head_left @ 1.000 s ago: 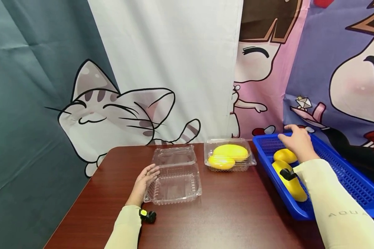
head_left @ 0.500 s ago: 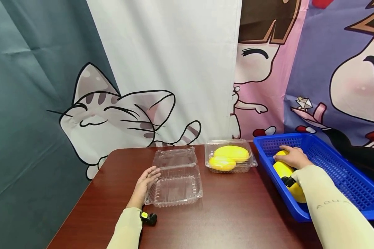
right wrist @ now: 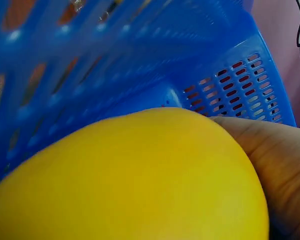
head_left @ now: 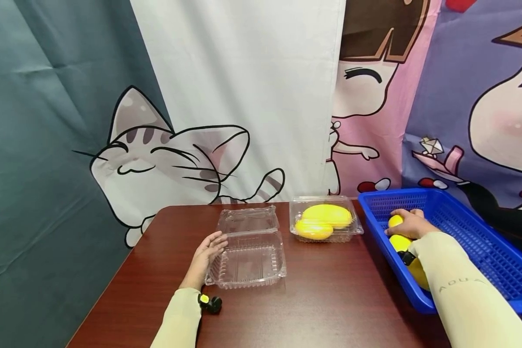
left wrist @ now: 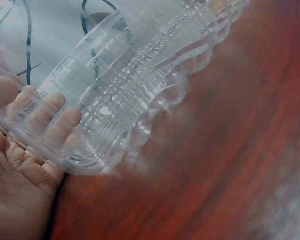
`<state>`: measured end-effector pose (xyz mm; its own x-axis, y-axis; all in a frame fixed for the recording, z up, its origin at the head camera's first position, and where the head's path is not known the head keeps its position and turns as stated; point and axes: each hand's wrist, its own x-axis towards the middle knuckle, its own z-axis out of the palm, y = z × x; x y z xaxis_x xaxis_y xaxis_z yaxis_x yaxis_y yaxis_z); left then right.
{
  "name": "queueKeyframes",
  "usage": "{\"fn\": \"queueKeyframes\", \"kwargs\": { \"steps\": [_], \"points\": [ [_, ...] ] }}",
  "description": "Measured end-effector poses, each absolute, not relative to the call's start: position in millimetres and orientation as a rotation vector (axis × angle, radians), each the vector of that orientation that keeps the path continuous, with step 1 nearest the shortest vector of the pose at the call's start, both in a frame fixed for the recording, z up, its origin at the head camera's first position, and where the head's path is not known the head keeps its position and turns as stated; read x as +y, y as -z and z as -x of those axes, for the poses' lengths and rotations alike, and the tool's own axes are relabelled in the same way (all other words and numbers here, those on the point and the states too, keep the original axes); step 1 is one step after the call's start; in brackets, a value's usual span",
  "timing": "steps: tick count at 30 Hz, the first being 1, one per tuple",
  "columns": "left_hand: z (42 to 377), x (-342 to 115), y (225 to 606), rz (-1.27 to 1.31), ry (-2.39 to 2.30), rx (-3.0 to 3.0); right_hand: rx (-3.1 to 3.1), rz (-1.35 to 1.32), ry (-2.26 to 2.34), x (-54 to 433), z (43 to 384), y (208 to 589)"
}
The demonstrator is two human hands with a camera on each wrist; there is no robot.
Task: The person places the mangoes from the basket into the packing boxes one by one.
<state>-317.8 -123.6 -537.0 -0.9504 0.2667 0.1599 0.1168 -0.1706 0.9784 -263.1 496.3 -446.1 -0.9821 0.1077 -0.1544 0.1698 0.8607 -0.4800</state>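
In the head view, my left hand rests against the left side of an opened clear plastic clamshell box, its fingers extended. The left wrist view shows those fingers through the clear plastic. Inside a blue basket, my right hand grips the far yellow mango, with thumb and fingers around it. A longer yellow mango lies nearer, partly under my right wrist. One mango may show as a yellow blur in the left wrist view; a mango fills much of the right wrist view.
A second clear clamshell box, lid down, holds two yellow mangoes at the table's back. The blue basket, with raised slotted walls, stands at the right. A printed curtain hangs behind the brown table.
My right hand has come down from above the basket onto the far mango and now grips it. My left hand stays beside the open box. The head view has shifted slightly.
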Motion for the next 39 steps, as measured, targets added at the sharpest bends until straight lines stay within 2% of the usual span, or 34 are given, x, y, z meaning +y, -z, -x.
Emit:
{"fn": "queueKeyframes", "kwargs": {
  "steps": [9, 17, 24, 31, 39],
  "points": [
    [316.6, -124.0, 535.4, -0.398, -2.267, 1.939, 3.067, -0.205, 0.746, 500.4, 258.4, 446.1],
    [317.7, -122.7, 535.0, -0.427, -2.283, 1.945, 3.169, -0.236, 0.846, 493.9, 263.9, 423.2],
    [317.8, -123.0, 538.2, -0.455, -2.299, 1.967, 3.240, -0.155, 0.881, 471.8, 273.6, 404.6],
    [316.8, -121.3, 540.1, -0.463, -2.311, 1.960, 3.301, 0.022, 0.918, 417.4, 275.7, 367.3],
    [317.0, -123.1, 538.6, -0.444, -2.310, 1.949, 3.240, 0.320, 0.801, 313.6, 277.9, 349.8]
  ]
}}
